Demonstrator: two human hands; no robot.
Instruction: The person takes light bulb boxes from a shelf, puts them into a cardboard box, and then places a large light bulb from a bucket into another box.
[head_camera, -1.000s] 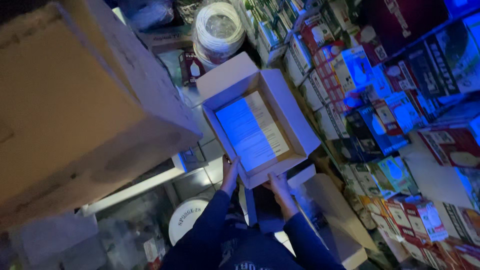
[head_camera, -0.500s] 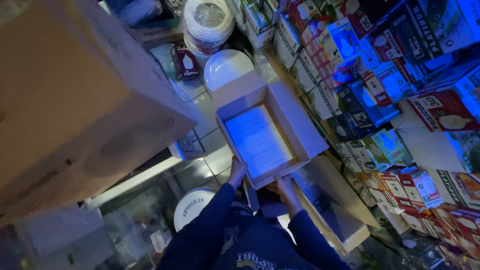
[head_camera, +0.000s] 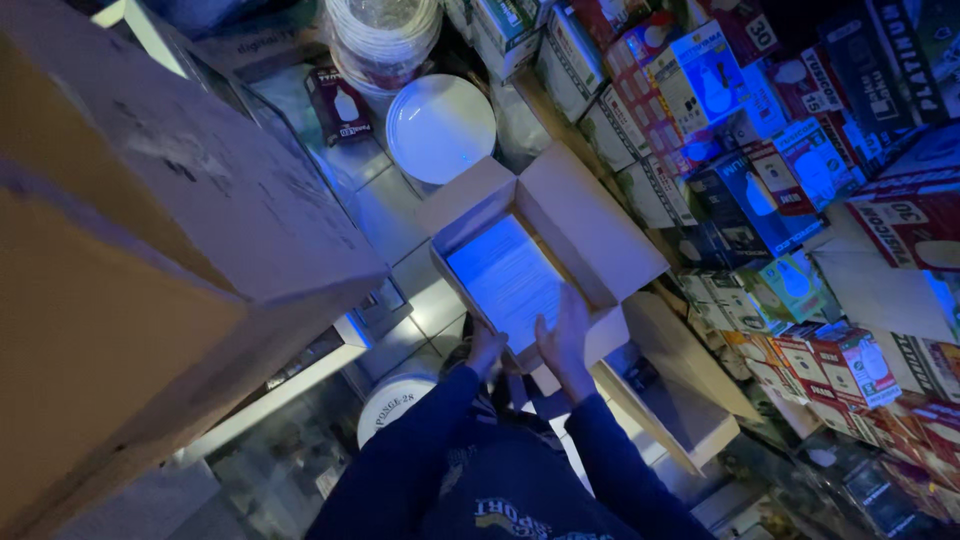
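An open cardboard box (head_camera: 590, 225) with its flaps spread sits in front of me, lit blue inside, with a flat printed sheet (head_camera: 510, 280) lying in it. My left hand (head_camera: 484, 350) grips the box's near edge at the lower left. My right hand (head_camera: 566, 335) lies over the near rim with its fingers reaching into the box, resting on or just above the sheet. Both arms wear dark sleeves.
A big cardboard carton (head_camera: 150, 260) fills the left. A white round lid (head_camera: 440, 128) and a plastic bucket (head_camera: 385, 35) stand beyond the box. Shelves of small light-bulb boxes (head_camera: 790, 170) run along the right. Another open carton (head_camera: 680, 385) and a white tub (head_camera: 392, 405) sit near my arms.
My right hand has moved from the box's near edge up over the rim into the box. The view has shifted, so the box sits lower and farther right.
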